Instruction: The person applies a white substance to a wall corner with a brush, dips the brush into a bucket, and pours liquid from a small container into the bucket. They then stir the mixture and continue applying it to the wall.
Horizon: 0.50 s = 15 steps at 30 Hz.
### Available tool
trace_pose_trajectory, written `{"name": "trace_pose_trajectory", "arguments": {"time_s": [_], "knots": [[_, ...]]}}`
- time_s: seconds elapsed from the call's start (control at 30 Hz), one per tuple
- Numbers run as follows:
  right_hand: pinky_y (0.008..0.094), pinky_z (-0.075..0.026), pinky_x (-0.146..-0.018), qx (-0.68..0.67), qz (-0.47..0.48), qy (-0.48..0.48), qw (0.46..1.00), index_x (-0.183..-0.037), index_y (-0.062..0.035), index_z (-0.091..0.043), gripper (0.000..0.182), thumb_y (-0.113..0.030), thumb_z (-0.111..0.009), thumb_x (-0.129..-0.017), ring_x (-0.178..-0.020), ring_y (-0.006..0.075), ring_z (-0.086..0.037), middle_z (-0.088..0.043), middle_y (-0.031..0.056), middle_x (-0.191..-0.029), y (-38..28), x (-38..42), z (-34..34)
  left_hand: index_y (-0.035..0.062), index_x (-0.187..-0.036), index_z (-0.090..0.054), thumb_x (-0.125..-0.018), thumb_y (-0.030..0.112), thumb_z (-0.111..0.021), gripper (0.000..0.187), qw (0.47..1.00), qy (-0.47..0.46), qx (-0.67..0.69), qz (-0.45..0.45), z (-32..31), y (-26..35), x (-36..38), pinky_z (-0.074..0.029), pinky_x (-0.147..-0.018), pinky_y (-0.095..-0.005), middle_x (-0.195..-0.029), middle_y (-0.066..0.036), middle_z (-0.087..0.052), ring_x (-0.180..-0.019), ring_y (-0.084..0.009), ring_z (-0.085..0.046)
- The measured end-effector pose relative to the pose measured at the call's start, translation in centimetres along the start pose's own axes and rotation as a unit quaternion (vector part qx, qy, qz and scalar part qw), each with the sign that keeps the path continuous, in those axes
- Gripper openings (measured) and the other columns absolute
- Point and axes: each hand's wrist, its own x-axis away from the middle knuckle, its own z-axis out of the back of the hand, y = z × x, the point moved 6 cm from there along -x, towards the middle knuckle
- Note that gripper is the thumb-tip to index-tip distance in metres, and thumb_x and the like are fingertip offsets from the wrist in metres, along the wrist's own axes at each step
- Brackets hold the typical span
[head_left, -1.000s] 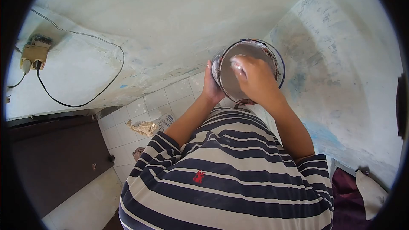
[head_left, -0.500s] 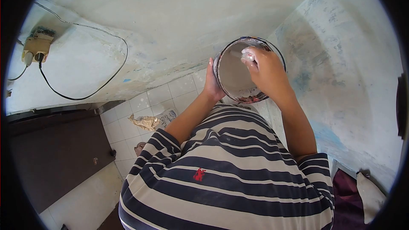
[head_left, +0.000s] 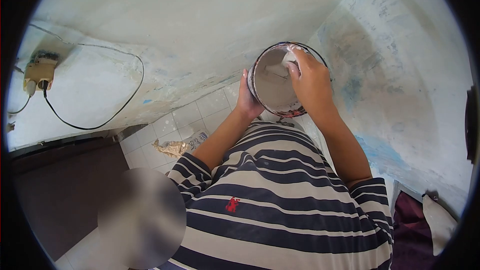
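Note:
A round bucket (head_left: 252,86) with a dark, paint-smeared rim and a thin wire handle holds greyish-white paste or paint. Against its left side, my left hand (head_left: 248,99) presses with the palm and supports it. Over the bucket's right side, my right hand (head_left: 311,76) reaches in with bent fingers round a whitish tool (head_left: 288,60), whose lower part lies in the bucket. White smears show on the fingertips of my right hand.
A socket block (head_left: 40,75) with plugs and a looping cable is on the left wall. A crumpled wrapper (head_left: 171,148) lies on the tiled floor. A dark brown panel (head_left: 65,185) stands lower left, beside a blurred disc. Purple cloth (head_left: 411,225) hangs lower right.
My right hand has turned and shifted slightly within the bucket, and more of the tool's flat part shows. The bucket has moved a little to the left. A blurred disc has appeared lower left.

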Motion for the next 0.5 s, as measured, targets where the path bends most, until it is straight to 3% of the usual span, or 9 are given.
{"name": "trace_pose_trajectory", "arguments": {"time_s": [0.17,0.23,0.27,0.33,0.37,0.43,0.5], "knots": [[0.0429,-0.058,-0.072,-0.053,0.025,0.068,0.996,-0.121,-0.0047,-0.065,0.033,-0.007,-0.072,-0.089,-0.086,0.0372,-0.072,-0.072,0.0208,-0.098,-0.7,1.5,3.4,0.0107,-0.152,-0.043,-0.101,0.071,-0.024,0.081,0.999,-0.033,-0.027,-0.015,0.1,-0.2,-0.1,-0.036,-0.117,-0.0519,-0.152,-0.014,-0.048,-0.138,-0.0334,-0.047],[0.037,-0.058,-0.072,-0.146,-0.033,0.104,0.983,-0.12,-0.0009,-0.065,0.032,-0.009,-0.073,-0.09,-0.083,0.0244,-0.073,-0.073,0.018,-0.097,-0.1,2.3,6.2,0.0101,-0.152,-0.043,-0.101,0.071,-0.024,0.081,0.998,-0.052,-0.032,-0.022,0.5,-0.3,-0.3,-0.037,-0.116,-0.0518,-0.152,-0.014,-0.048,-0.138,-0.0333,-0.048],[0.037,-0.058,-0.072,-0.142,-0.037,0.108,0.983,-0.12,-0.0009,-0.065,0.032,-0.009,-0.073,-0.09,-0.083,0.0244,-0.073,-0.073,0.018,-0.097,0.8,2.8,6.9,0.0101,-0.152,-0.043,-0.102,0.069,-0.026,0.079,0.999,-0.042,-0.002,-0.02,0.9,-0.4,-0.4,-0.038,-0.115,-0.0514,-0.152,-0.014,-0.048,-0.137,-0.0333,-0.048],[0.0296,-0.055,-0.072,-0.179,-0.126,0.148,0.964,-0.117,0.0022,-0.066,0.03,-0.01,-0.074,-0.091,-0.082,0.0131,-0.069,-0.073,0.0123,-0.093,4.6,4.3,8.9,0.0102,-0.152,-0.043,-0.102,0.066,-0.028,0.076,0.999,-0.035,0.027,-0.01,2.1,-0.8,-0.6,-0.04,-0.115,-0.0511,-0.152,-0.014,-0.048,-0.137,-0.0334,-0.049],[0.0296,-0.055,-0.072,-0.175,-0.133,0.152,0.964,-0.117,0.0022,-0.066,0.03,-0.01,-0.074,-0.091,-0.082,0.0131,-0.069,-0.073,0.0123,-0.093,6.8,5.0,9.1,0.01,-0.152,-0.043,-0.103,0.062,-0.031,0.072,0.998,-0.032,0.043,-0.015,3.2,-1.0,-0.6,-0.041,-0.114,-0.0513,-0.152,-0.015,-0.048,-0.137,-0.0337,-0.049],[0.0255,-0.052,-0.074,-0.272,-0.308,0.192,0.891,-0.111,0.0021,-0.067,0.024,-0.011,-0.074,-0.092,-0.082,0.0105,-0.066,-0.071,0.0082,-0.088,14.8,8.0,7.1,0.0097,-0.151,-0.043,-0.104,0.057,-0.034,0.067,0.998,-0.026,0.054,-0.014,4.5,-1.7,-0.2,-0.043,-0.113,-0.0514,-0.152,-0.015,-0.049,-0.136,-0.0341,-0.05],[0.0248,-0.051,-0.074,-0.269,-0.381,0.171,0.868,-0.105,0.0,-0.068,0.015,-0.011,-0.069,-0.095,-0.078,0.0104,-0.066,-0.071,0.0065,-0.085,20.9,10.8,4.7,0.0083,-0.15,-0.043,-0.105,0.048,-0.038,0.06,0.996,0.002,0.08,-0.041,5.4,-1.8,0.0,-0.045,-0.112,-0.0521,-0.15,-0.017,-0.05,-0.134,-0.0349,-0.052]]}}
